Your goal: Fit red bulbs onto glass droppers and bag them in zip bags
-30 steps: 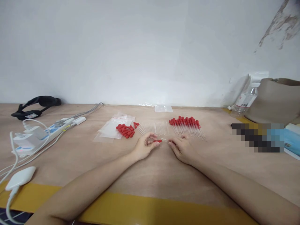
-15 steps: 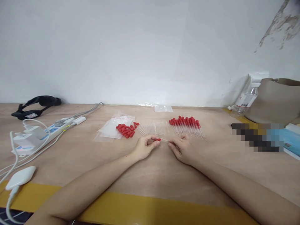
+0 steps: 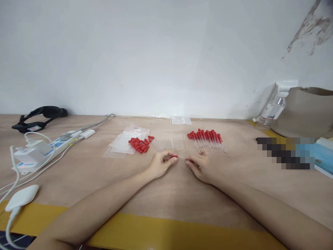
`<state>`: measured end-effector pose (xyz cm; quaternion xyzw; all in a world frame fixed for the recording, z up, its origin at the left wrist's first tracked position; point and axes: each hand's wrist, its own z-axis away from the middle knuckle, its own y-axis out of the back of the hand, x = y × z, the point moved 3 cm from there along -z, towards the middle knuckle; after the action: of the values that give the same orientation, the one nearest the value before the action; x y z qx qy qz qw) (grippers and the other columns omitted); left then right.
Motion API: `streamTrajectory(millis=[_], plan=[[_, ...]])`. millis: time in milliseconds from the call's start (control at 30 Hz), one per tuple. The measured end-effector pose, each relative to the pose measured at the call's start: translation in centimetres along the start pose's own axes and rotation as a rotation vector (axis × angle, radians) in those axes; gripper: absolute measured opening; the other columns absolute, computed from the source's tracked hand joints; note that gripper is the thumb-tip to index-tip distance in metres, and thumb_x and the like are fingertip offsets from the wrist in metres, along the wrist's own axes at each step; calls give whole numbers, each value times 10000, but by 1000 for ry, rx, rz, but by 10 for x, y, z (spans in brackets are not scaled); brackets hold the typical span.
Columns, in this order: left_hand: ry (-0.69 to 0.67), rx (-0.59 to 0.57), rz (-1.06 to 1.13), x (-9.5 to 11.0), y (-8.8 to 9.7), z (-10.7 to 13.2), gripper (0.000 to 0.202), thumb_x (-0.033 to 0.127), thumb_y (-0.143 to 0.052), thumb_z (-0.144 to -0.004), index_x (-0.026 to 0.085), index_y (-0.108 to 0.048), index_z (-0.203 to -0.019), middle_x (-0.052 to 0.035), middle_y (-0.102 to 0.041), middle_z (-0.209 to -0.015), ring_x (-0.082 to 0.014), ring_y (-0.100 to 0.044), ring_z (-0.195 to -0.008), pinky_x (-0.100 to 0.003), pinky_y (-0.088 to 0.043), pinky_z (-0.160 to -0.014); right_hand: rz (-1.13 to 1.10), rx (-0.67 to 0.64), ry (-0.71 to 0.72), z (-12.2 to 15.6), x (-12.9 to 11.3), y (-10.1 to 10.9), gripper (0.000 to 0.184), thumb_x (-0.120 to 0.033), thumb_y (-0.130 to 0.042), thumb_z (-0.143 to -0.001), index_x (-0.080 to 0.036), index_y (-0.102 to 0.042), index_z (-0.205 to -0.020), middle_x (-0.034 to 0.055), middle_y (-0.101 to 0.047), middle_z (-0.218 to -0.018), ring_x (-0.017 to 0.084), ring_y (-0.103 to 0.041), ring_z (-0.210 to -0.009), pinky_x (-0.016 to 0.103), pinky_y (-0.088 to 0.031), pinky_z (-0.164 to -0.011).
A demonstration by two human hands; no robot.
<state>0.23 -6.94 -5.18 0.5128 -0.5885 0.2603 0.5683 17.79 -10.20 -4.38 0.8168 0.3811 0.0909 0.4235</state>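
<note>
My left hand (image 3: 161, 164) pinches a red rubber bulb (image 3: 174, 156) between thumb and fingers. From the other side my right hand (image 3: 201, 165) grips a thin clear dropper tube (image 3: 181, 158), whose left end meets the mouth of the bulb. How deep the tube sits in it I cannot tell. Beyond my left hand lies a pile of loose red bulbs (image 3: 140, 145). Bare clear tubes (image 3: 171, 142) are spread in a row behind both hands. Past my right hand several droppers with red bulbs on them (image 3: 206, 139) lie side by side.
Clear zip bags (image 3: 121, 142) lie left of the bulbs, and another bag (image 3: 181, 120) rests by the wall. A power strip (image 3: 62, 142) with white cables and a black strap (image 3: 39, 118) are at left. At right stand a plastic bottle (image 3: 274, 111) and a grey-brown container (image 3: 304, 111).
The small gap between the bulb and the tube has closed. My right hand has shifted slightly left, while my left hand has stayed nearly in place.
</note>
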Motion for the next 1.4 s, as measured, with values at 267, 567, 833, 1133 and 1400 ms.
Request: streamTrajectory(millis=[267,567,833,1133,1400], plan=[[-138,-44,-212,0,0,2,243,351,-527,-787,123,-590,-844,-23,-574,-706,-102,-523,-604,-219,-428,-575,-47,-90,8,0,4,5,201,-246,-412,-863,-201,-608,-857,-2,-648,-679,105,-478,-557,305,-258,-707],[-154,-125,-379,8,-4,8,211,322,-520,-796,142,-618,-842,-23,-600,-758,-106,-520,-637,-211,-417,-575,56,-156,108,-1,7,10,198,-222,-424,-852,-218,-621,-860,-5,-667,-741,101,-494,-572,308,-217,-705],[-217,-122,-488,13,-5,10,213,314,-502,-808,139,-619,-844,-35,-599,-760,-114,-527,-647,-219,-421,-586,132,-136,107,0,-1,8,255,-249,-387,-859,-203,-634,-809,7,-653,-665,104,-474,-529,322,-202,-701],[-330,-93,-575,17,-5,11,179,275,-492,-816,142,-610,-817,-38,-594,-749,-128,-532,-680,-229,-420,-608,142,-300,30,-12,-12,7,322,-259,-334,-882,-180,-595,-710,13,-644,-651,99,-412,-502,312,-210,-702],[-396,-88,-594,15,-2,6,157,250,-490,-820,149,-609,-836,-37,-608,-782,-131,-540,-716,-238,-425,-651,58,-413,-119,-19,-16,4,343,-287,-310,-897,-193,-588,-721,-2,-604,-587,117,-454,-550,283,-229,-668]])
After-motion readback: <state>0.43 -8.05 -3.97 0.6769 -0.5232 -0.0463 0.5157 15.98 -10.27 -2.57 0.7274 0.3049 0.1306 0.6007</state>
